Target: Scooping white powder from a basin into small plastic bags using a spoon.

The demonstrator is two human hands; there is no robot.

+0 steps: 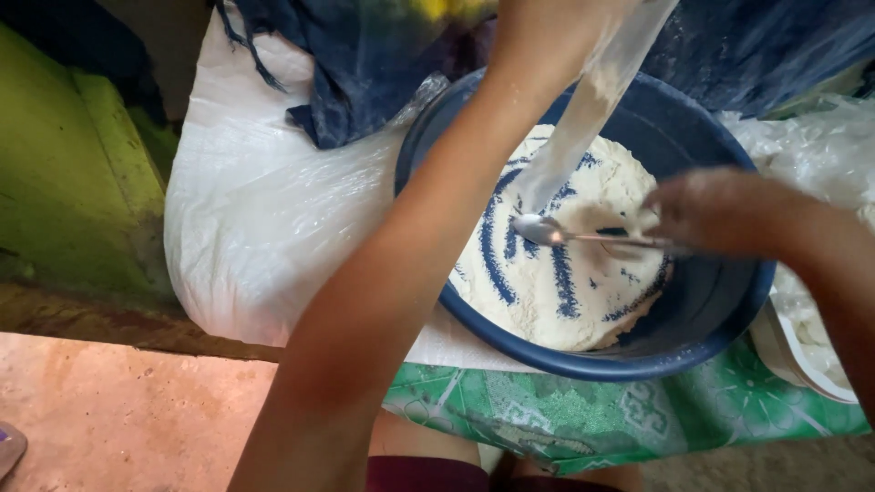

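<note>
The right hand [720,211] fingers pinch a metal spoon [547,230] by its thin, slippery handle end; its bowl sits in loose flour inside the blue basin [702,310]. The left hand [538,27], grip unclear, pours liquid.

Before us the basin [693,337] sits on a patterned cloth [583,410], with flour [547,301] inside it and a spoon [547,230] over the flour. Left of the basin lies a plastic sack [264,210]; behind it, draped fabric [365,55]; right, a tub [802,355].
</note>
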